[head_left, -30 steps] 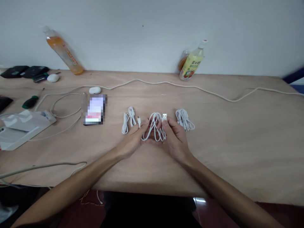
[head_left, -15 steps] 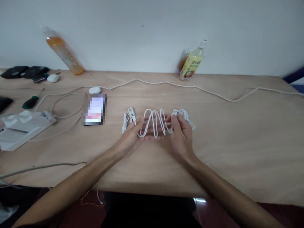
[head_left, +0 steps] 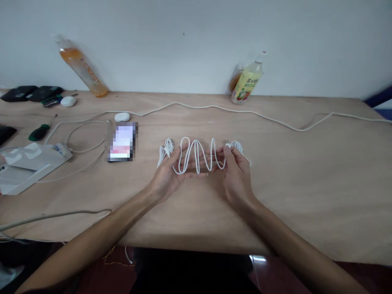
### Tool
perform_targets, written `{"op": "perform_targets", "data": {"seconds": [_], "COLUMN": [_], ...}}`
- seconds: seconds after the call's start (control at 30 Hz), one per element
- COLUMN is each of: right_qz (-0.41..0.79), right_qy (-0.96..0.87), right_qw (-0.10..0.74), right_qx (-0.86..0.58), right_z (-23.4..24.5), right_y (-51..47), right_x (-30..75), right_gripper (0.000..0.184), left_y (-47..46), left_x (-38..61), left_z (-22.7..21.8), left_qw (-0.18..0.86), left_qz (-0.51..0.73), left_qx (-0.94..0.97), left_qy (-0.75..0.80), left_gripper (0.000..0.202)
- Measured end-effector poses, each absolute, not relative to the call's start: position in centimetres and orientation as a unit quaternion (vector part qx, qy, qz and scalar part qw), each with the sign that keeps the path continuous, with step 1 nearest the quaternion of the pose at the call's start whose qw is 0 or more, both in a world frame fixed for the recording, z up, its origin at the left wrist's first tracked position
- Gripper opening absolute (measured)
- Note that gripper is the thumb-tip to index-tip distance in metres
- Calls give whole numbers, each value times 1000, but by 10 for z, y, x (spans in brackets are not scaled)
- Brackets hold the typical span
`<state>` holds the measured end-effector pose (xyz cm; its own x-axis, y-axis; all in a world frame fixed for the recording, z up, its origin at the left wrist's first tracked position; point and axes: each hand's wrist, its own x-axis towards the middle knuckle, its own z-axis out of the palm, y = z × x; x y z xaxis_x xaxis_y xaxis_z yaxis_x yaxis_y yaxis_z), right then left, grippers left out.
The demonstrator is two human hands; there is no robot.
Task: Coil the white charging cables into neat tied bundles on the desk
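Note:
A white charging cable lies in wavy loops across the fingers of both hands, above the table. My left hand pinches one end under its thumb, palm turned up. At the other end, my right hand grips the cable near its USB plug. Just beyond the left thumb is a bundled white cable. Another bundled white cable lies behind the right hand, partly hidden by it.
A phone and a white earbud case lie to the left. Near the wall stand an orange drink bottle and a yellow drink bottle. A long white cord crosses the table; a green screwdriver and white packaging are farther left.
Both hands have moved slightly apart, the left to the left and the right to the right. The loops between them have spread and shifted a little.

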<state>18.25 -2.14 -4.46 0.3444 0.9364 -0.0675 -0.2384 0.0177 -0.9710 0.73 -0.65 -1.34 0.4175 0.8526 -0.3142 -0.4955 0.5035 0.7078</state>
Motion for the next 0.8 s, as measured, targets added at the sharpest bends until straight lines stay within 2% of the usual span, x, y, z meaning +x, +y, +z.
{"op": "perform_targets", "data": {"seconds": [0.57,0.8], "right_qz": [634,667], "right_qy": [-211,-224], "right_qw": [574,536], "right_qx": [-473,-467], "right_z": [-23,-14], "right_y": [-23,-19], "right_x": [184,186], "right_gripper": [47,48], "left_y": [-6,-3], "left_x": [4,0], "left_z": [-10,-11], "left_qw": [838,838], "left_qz": [380,373], "left_qx": [280,301], "left_qy": [272,261], "left_gripper": [54,56]}}
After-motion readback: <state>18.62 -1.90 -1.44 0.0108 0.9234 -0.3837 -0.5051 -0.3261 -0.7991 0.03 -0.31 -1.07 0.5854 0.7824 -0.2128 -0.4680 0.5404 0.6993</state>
